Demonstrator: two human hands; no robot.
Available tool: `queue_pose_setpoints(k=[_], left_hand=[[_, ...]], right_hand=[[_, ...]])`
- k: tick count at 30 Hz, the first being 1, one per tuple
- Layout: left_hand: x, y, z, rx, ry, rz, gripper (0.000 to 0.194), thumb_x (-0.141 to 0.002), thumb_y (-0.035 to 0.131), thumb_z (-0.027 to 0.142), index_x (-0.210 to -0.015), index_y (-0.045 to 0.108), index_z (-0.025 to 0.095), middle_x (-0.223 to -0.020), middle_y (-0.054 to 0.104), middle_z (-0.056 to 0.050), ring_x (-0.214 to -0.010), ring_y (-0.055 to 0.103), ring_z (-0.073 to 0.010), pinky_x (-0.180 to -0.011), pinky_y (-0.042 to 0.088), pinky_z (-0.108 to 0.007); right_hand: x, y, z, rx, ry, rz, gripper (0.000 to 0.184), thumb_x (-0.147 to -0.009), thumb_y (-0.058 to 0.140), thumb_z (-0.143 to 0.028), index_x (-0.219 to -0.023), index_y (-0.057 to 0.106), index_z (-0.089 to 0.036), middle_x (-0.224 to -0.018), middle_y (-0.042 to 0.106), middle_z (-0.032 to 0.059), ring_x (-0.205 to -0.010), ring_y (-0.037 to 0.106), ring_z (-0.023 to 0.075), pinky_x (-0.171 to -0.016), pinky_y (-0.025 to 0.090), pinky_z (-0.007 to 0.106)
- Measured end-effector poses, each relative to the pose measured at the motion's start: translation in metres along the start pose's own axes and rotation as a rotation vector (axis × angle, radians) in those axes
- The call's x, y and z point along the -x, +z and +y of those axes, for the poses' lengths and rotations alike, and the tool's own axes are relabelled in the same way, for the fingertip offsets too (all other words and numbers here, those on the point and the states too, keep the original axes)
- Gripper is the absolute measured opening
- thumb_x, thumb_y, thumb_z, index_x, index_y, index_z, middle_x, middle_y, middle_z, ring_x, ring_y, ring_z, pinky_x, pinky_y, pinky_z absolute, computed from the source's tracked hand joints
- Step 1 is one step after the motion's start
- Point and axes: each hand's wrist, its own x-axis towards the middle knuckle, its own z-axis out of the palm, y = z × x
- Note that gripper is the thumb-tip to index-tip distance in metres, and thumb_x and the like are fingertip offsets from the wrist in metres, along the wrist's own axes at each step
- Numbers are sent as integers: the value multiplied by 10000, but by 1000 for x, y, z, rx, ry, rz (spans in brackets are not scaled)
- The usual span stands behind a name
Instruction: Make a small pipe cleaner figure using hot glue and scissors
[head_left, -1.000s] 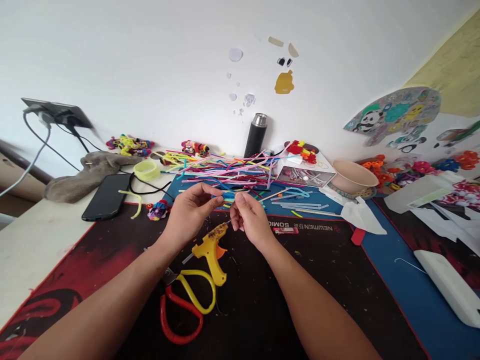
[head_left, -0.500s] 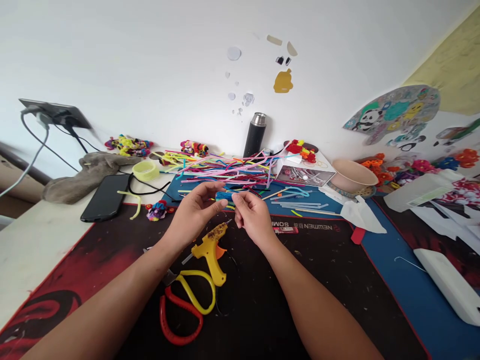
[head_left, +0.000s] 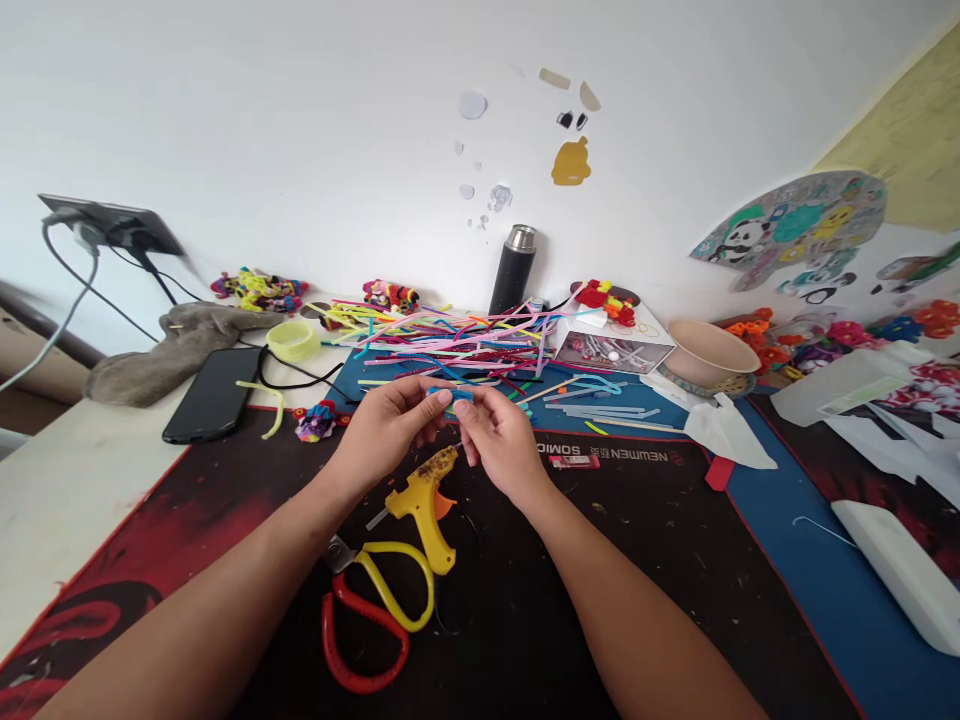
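Observation:
My left hand (head_left: 390, 425) and my right hand (head_left: 501, 432) meet above the dark desk mat (head_left: 525, 620), fingertips pinched on a short blue pipe cleaner piece (head_left: 450, 395) held between them. Right below the hands lies a yellow glue gun (head_left: 420, 497). Closer to me are scissors (head_left: 371, 610) with one yellow and one red handle. Behind the hands spreads a heap of coloured pipe cleaners (head_left: 450, 340).
A black phone (head_left: 212, 393) and grey cloth (head_left: 169, 350) lie at the left. A black flask (head_left: 512, 270) stands by the wall. A clear box (head_left: 611, 345), a beige bowl (head_left: 705, 352), tissue (head_left: 727, 430) and finished pipe-cleaner flowers (head_left: 757, 340) sit at the right.
Both hands drew a little closer together around the blue piece and lowered slightly; the fingers reworked their pinch on it. Nothing else on the desk moved.

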Motion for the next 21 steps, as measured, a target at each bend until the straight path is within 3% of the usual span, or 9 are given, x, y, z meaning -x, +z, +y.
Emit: queue_pose_setpoints(k=[8,14,21], left_hand=[[-1,1,-3,58,3,11,514,-823,857,635,-1016,838,159,-663,688,-15,-576,592,-146,-539,499,-257],[-1,2,-7,168,0,35,471,-782,921,580,-974,851,157,-639,708,-23,-556,613,-147,-517,498,-252],[-1,3,-12,359,-108,3,435,-713,986,532,-834,805,155,-694,740,-49,-555,625,-141,-500,473,-237]], right_hand=[[-4,-2,0,-101,128,-27,440,-906,760,-654,-897,654,-227,-521,538,-87,-392,489,103,-395,310,228],[-4,0,1,-269,195,-28,434,-867,823,-619,-880,647,-223,-499,515,-106,-347,454,86,-352,251,213],[-3,4,3,-359,200,-18,494,-823,874,-633,-799,595,-227,-460,414,-135,-319,396,67,-356,239,209]])
